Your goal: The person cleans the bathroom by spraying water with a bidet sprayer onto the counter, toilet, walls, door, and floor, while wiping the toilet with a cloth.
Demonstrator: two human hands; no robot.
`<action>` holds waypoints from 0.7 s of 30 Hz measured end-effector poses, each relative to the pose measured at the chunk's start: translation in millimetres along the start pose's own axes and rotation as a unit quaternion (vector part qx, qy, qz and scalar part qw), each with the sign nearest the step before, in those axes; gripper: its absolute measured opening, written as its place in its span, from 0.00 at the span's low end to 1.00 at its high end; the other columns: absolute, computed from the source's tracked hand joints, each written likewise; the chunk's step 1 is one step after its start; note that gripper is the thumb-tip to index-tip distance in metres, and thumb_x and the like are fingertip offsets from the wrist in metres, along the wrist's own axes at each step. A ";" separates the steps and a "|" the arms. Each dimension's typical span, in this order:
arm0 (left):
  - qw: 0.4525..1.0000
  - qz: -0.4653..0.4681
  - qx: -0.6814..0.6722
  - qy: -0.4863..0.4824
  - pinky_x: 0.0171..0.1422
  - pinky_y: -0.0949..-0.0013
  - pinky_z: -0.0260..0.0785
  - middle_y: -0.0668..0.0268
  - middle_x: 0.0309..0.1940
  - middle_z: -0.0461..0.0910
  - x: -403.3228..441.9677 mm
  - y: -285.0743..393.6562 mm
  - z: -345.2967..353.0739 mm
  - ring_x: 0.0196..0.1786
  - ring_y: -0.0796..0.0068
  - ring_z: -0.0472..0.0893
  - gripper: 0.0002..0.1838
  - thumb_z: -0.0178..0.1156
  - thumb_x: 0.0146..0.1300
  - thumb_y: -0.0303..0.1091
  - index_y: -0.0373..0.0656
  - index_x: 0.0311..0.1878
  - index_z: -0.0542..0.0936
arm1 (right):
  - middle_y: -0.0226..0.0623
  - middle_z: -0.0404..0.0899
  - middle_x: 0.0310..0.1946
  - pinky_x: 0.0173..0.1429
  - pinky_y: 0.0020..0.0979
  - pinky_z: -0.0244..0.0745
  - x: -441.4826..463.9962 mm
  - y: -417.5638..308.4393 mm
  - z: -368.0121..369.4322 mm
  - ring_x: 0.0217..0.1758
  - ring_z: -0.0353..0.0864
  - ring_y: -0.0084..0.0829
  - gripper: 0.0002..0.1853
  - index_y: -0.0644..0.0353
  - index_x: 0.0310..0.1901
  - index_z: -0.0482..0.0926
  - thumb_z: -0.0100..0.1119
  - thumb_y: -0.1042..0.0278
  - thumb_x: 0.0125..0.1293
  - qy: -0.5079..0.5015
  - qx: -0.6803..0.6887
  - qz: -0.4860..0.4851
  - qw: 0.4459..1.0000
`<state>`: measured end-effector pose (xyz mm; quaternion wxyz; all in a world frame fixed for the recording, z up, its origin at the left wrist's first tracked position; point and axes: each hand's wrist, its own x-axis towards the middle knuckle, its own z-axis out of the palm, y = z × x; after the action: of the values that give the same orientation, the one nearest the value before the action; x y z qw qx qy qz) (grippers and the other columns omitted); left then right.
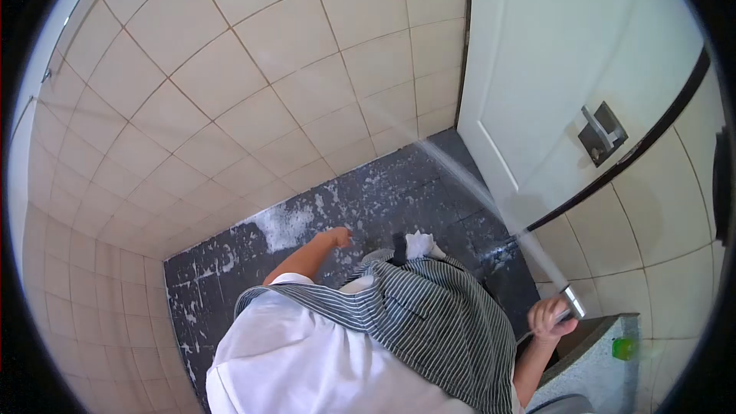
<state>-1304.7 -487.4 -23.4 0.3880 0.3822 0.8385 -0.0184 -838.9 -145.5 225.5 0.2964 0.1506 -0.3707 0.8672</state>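
My right hand (550,319) is closed round a silver spray head (573,302) at the lower right. From its end a jet of water (468,181) runs up and left across the floor towards the beige tiled wall (307,69). My left hand (340,237) hangs over the dark floor (368,199), near the middle, its fingers curled and partly hidden, so what they hold, if anything, does not show. Beside that hand, white foam (284,226) lies on the floor along the wall's foot. A striped apron (437,314) covers my front.
A white door (567,54) with a metal handle (603,134) stands at the upper right. At the lower right, a ledge (606,368) carries a green object (624,349). White patches of suds dot the floor on the left.
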 end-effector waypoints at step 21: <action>1.000 0.023 0.009 -0.013 0.46 0.57 0.72 0.50 0.45 0.80 26.9 -73.6 38.0 0.44 0.52 0.80 0.24 0.61 0.48 0.36 0.38 0.51 0.78 | 0.31 0.63 0.19 0.19 0.28 0.59 3.1 -0.4 -72.9 0.15 0.62 0.25 0.25 0.62 0.50 0.69 0.53 0.47 0.65 0.182 0.027 0.090 0.979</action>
<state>-1339.7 -535.1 -87.4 0.3956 0.4045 0.8242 -0.0220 -844.1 -90.6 177.7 0.2757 -0.0355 -0.2996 0.9127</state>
